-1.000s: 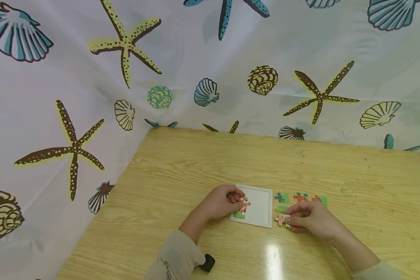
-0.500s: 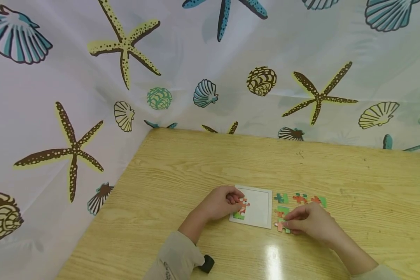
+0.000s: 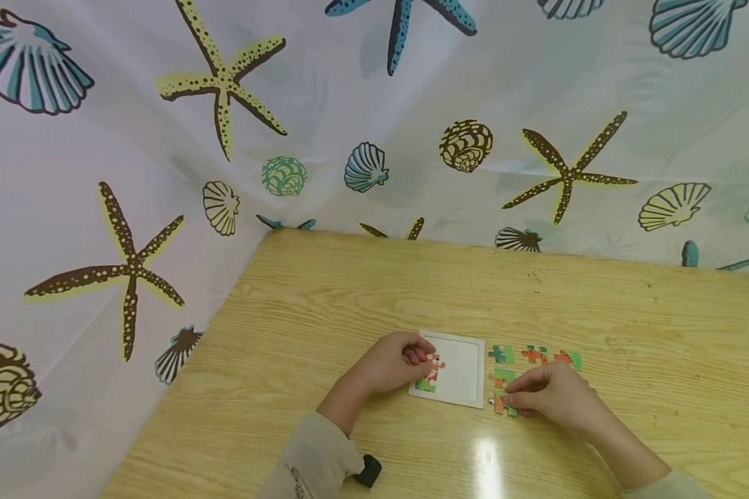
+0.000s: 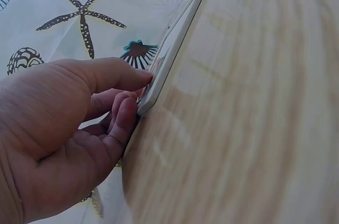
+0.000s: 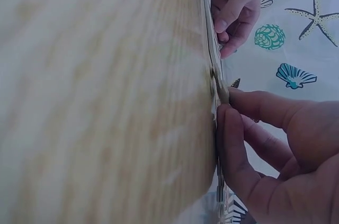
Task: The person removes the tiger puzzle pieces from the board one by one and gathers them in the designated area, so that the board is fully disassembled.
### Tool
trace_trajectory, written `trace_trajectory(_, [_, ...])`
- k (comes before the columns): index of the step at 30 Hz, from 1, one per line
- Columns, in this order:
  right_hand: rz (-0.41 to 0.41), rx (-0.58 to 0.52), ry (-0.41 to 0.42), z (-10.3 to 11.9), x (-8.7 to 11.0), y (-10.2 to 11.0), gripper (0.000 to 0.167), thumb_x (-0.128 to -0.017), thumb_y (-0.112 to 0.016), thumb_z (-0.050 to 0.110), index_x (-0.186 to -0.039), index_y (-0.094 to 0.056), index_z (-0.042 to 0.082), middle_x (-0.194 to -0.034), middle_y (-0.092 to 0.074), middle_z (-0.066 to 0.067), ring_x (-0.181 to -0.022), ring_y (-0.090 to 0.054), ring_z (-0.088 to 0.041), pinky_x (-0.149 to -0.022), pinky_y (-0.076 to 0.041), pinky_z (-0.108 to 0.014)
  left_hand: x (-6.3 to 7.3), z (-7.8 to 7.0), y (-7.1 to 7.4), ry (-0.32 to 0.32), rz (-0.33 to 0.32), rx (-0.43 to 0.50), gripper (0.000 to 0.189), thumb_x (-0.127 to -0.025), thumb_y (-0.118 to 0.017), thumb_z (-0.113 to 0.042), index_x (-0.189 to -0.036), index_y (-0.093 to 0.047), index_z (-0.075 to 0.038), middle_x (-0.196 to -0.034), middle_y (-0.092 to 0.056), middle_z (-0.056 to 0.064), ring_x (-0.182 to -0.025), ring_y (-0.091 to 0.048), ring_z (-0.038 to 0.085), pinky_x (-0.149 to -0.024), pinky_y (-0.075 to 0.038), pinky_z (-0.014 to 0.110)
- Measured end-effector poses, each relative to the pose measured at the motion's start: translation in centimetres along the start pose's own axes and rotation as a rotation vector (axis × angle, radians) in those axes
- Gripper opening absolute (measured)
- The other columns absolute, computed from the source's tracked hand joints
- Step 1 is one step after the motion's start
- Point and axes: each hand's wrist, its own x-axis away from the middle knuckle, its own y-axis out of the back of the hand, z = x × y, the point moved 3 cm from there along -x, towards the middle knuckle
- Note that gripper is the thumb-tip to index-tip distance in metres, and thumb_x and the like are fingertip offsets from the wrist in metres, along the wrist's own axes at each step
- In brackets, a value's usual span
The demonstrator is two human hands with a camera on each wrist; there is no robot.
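Note:
My left hand (image 3: 399, 362) lies over the left side of a white square puzzle tray (image 3: 463, 402), holding it at that edge. Its thumb and forefinger reach over joined orange, white and green jigsaw pieces (image 3: 426, 384); the other fingers curl. Part of those pieces is hidden under the hand. In the left wrist view, the thumb rests at the tray's rim (image 4: 164, 73). To the right of the tray, my right hand (image 3: 555, 398) pinches an orange and green jigsaw piece (image 3: 499, 402) low at the tabletop. In the right wrist view, thumb and forefinger meet on a thin piece (image 5: 223, 95).
Loose jigsaw pieces lie right of the tray: a green one (image 3: 501, 354), an orange one (image 3: 535, 354), an orange and green one (image 3: 571, 359), and one (image 3: 503, 377) just behind the pinched piece. A shell-patterned cloth (image 3: 412, 187) borders the wooden table (image 3: 324, 298).
My right hand has shifted slightly left and toward me with the pinched piece, so more of the piece behind it shows. My left hand stays in place on the tray.

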Motion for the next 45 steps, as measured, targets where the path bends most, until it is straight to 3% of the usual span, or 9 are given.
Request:
trace_trajectory(5, [0.022, -0.054, -0.016, -0.1, 0.0, -0.2, 0.027, -0.087, -0.077, 0.013, -0.105, -0.071, -0.007, -0.1, -0.071, -0.011, -0.086, -0.069, -0.017, -0.075, -0.059, -0.028, 0.1, 0.2, 0.0, 0.017, 0.007, 0.003, 0.026, -0.088, -0.072, -0.009, -0.113, -0.069, -0.003, -0.093, -0.06, 0.002, -0.082, -0.053, 0.013, -0.075, -0.047, 0.022])
trace_trajectory(16, [-0.033, 0.041, -0.053, -0.2, -0.3, 0.4, 0.03, -0.086, -0.079, 0.02, -0.106, -0.072, 0.0, -0.098, -0.07, -0.006, -0.088, -0.063, -0.017, -0.073, -0.055, -0.025, 0.1, 0.3, -0.1, 0.028, 0.008, 0.015, 0.032, -0.083, -0.078, -0.009, -0.114, -0.068, -0.004, -0.095, -0.06, 0.003, -0.084, -0.054, 0.014, -0.075, -0.048, 0.022])
trace_trajectory(28, [0.035, -0.086, 0.019, 1.1, -1.0, 0.2, 0.034, -0.089, -0.076, 0.017, -0.111, -0.068, -0.007, -0.102, -0.072, -0.01, -0.092, -0.069, -0.018, -0.078, -0.058, -0.027, 0.1, -0.2, 0.0, 0.028, 0.008, 0.023, 0.034, -0.082, -0.079, -0.009, -0.114, -0.068, -0.003, -0.095, -0.06, 0.004, -0.083, -0.053, 0.014, -0.073, -0.047, 0.021])
trace_trajectory(45, [0.033, -0.147, -0.063, 2.5, -2.6, -0.9, 0.035, -0.089, -0.076, 0.016, -0.114, -0.068, -0.006, -0.104, -0.069, -0.01, -0.09, -0.069, -0.015, -0.079, -0.059, -0.029, 0.0, -0.2, 0.1, 0.044, 0.009, 0.037, 0.035, -0.082, -0.079, -0.009, -0.114, -0.068, -0.003, -0.094, -0.059, 0.003, -0.083, -0.053, 0.014, -0.073, -0.047, 0.022])
